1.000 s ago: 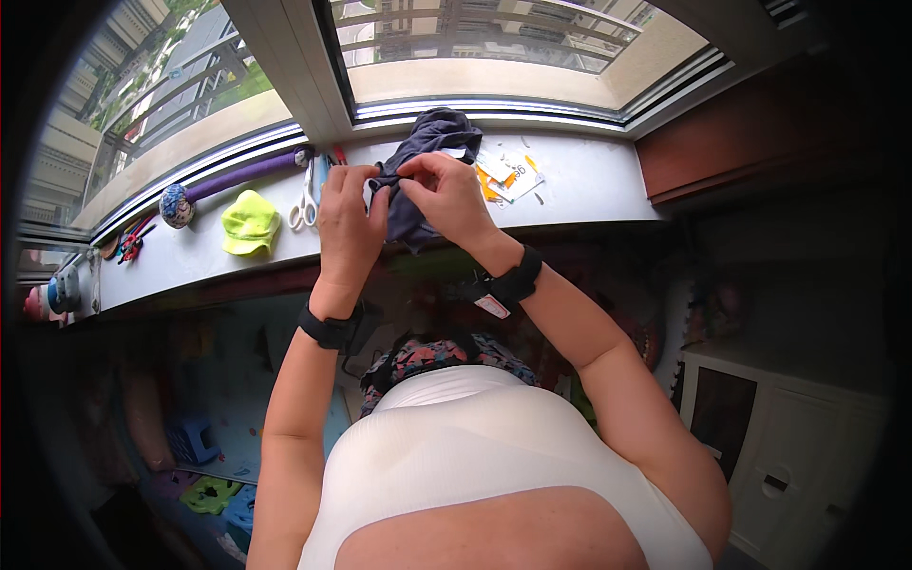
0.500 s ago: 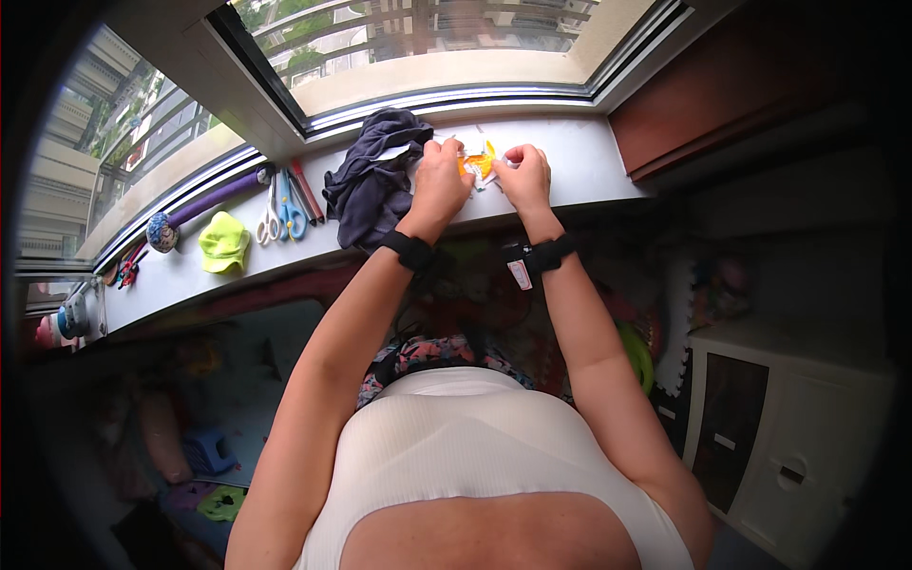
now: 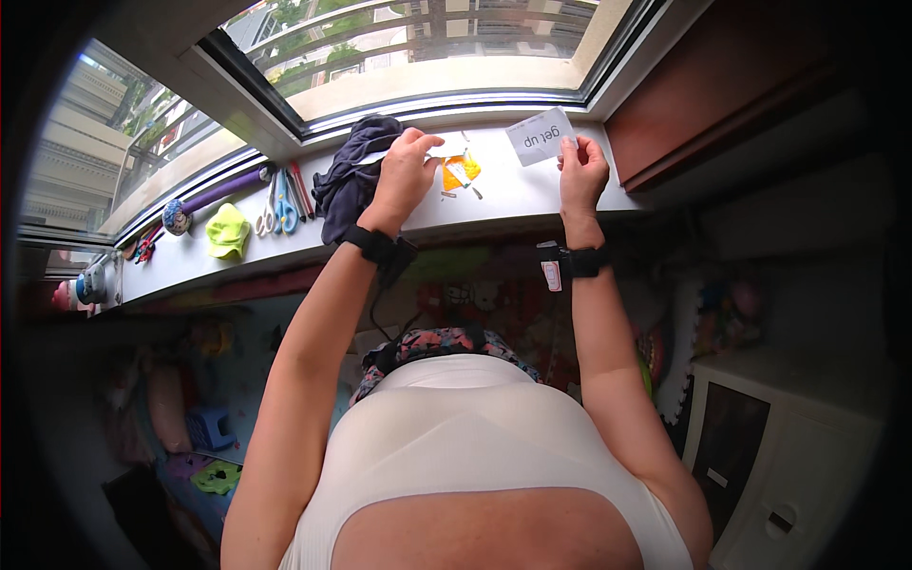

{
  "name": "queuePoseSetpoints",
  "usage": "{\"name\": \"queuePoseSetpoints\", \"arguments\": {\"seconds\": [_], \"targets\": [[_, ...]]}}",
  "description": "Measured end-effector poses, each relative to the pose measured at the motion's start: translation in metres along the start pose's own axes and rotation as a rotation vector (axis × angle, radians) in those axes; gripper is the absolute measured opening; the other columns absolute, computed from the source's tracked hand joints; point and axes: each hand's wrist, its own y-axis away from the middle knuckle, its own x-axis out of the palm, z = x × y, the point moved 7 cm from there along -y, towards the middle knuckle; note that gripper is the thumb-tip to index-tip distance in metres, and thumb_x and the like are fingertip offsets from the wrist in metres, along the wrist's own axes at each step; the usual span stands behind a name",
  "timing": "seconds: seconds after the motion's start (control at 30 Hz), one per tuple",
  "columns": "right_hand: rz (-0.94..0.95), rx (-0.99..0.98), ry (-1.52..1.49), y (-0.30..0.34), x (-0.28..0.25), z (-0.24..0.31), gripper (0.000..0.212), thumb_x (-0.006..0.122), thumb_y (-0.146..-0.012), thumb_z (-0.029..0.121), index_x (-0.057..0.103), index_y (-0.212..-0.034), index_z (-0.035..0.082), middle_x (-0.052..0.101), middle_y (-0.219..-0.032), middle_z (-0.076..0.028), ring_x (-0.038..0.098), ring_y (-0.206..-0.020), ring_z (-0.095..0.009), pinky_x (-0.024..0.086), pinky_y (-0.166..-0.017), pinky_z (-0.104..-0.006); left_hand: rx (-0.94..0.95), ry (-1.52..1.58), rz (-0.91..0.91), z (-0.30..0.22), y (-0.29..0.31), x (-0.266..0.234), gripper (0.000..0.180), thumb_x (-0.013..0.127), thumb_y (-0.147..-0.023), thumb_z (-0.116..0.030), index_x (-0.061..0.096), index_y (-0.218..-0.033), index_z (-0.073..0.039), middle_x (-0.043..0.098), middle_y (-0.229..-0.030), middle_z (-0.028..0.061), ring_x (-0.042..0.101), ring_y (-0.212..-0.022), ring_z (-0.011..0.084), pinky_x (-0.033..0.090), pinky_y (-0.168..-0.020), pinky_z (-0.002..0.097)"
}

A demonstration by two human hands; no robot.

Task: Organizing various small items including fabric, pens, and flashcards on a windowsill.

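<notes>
My right hand (image 3: 583, 179) pinches a white card (image 3: 534, 136) with dark print by its lower right corner, lifted over the right part of the windowsill (image 3: 518, 199). My left hand (image 3: 404, 179), its thumb and fingers closed, grips a white piece of paper (image 3: 452, 144) beside the dark cloth. Below and right of that paper lies a small orange and yellow piece (image 3: 460, 173) with white bits on it. A few small grey scraps (image 3: 449, 195) are around it. The crumpled dark grey cloth (image 3: 344, 195) rests just left of my left hand.
Left of the cloth lie red pens (image 3: 302, 190), blue-handled scissors (image 3: 285, 217), white-handled scissors (image 3: 266, 223), a neon yellow cloth (image 3: 227, 231) and a purple rod (image 3: 223, 190). The window frame (image 3: 437, 103) borders the sill behind; a brown wooden panel (image 3: 703, 104) stands at right.
My right hand has moved right and now holds up the printed card. My left hand has shifted slightly left, away from the orange and yellow piece, which now lies uncovered.
</notes>
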Motion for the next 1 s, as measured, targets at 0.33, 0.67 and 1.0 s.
{"name": "queuePoseSetpoints", "arguments": {"seconds": [0.33, 0.67, 1.0], "targets": [[0.09, 0.457, -0.459, 0.019, -0.023, -0.018, 0.019, 0.061, -0.093, 0.012, 0.055, -0.106, -0.001, 0.065, -0.089, -0.009, 0.064, -0.068, -0.016, 0.057, -0.053, -0.0291, 0.017, -0.212, -0.142, -0.012, -0.031, 0.012, 0.013, 0.062, -0.09, -0.016, 0.07, -0.092, -0.005, 0.07, -0.087, 0.0138, 0.067, -0.083, 0.0331, 0.054, -0.075, 0.0384], [0.158, 0.472, -0.405, 0.026, -0.038, -0.026, 0.033, 0.063, -0.086, -0.002, 0.049, -0.115, -0.001, 0.063, -0.096, -0.009, 0.063, -0.073, -0.016, 0.058, -0.058, -0.0273, -0.077, -0.208, -0.062, 0.002, -0.01, 0.04, 0.018, 0.063, -0.088, -0.012, 0.066, -0.098, 0.001, 0.064, -0.093, 0.0188, 0.064, -0.084, 0.0375, 0.051, -0.078, 0.0433], [0.2, 0.453, -0.438, 0.034, -0.026, -0.013, 0.033, 0.063, -0.086, 0.0, 0.051, -0.117, -0.001, 0.061, -0.092, -0.006, 0.06, -0.072, -0.013, 0.058, -0.058, -0.0261, -0.237, -0.751, -0.023, 0.038, 0.043, -0.052, 0.059, 0.072, -0.082, -0.034, 0.053, -0.137, -0.034, 0.048, -0.139, 0.0113, 0.053, -0.11, 0.0332, 0.045, -0.091, 0.0441]]}}
